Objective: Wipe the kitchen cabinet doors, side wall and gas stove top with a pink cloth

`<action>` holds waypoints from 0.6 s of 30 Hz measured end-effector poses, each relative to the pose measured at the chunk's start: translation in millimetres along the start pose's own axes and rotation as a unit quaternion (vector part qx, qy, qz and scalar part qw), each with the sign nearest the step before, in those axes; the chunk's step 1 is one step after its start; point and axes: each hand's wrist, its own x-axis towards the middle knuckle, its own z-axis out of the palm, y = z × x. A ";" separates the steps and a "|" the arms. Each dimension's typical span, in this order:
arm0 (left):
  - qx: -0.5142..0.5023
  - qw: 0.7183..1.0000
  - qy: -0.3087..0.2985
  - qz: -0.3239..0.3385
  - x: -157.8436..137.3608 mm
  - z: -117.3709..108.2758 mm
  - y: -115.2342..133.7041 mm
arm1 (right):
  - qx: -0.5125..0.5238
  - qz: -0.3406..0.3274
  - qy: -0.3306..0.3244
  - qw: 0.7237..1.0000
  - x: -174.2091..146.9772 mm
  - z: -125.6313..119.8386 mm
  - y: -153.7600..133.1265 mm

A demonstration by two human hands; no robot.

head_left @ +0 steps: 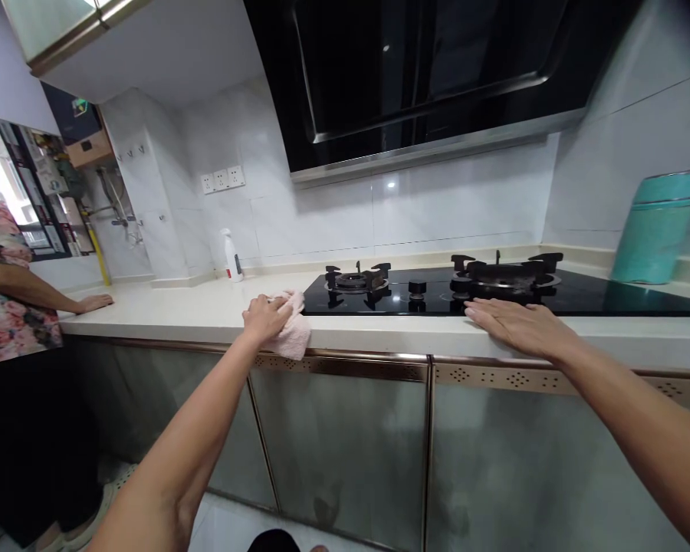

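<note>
My left hand (266, 317) is closed on a pale pink cloth (294, 330) at the left end of the gas stove. Part of the cloth drapes over the front edge of the white countertop (178, 303). Fingers stretched out, my right hand (509, 326) rests flat along the counter's front edge, by the black glass gas stove (399, 303), and holds nothing. The left burner (356, 281) stands to the right of the cloth. Behind my right hand is the right burner (503, 277), with a control knob (417, 290) between the two burners.
A white spray bottle (231, 257) stands against the back wall. At the right is a tall turquoise container (655, 230). The black range hood (437, 77) hangs above the stove. A person in a floral top (11, 284) stands at the left, one hand (96, 303) on the counter.
</note>
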 end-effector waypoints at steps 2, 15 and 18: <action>-0.004 1.000 0.024 -0.017 -0.9 2.7 -7.6 | -0.012 0.002 -0.007 1.000 -2.1 -3.1 -4.7; -0.080 0.973 0.146 0.160 -56.2 12.0 145.2 | -0.008 0.014 0.015 1.000 3.6 0.6 -4.3; -0.105 0.954 0.148 0.239 -64.8 10.2 205.1 | 0.003 0.007 0.034 0.999 4.9 2.8 -3.5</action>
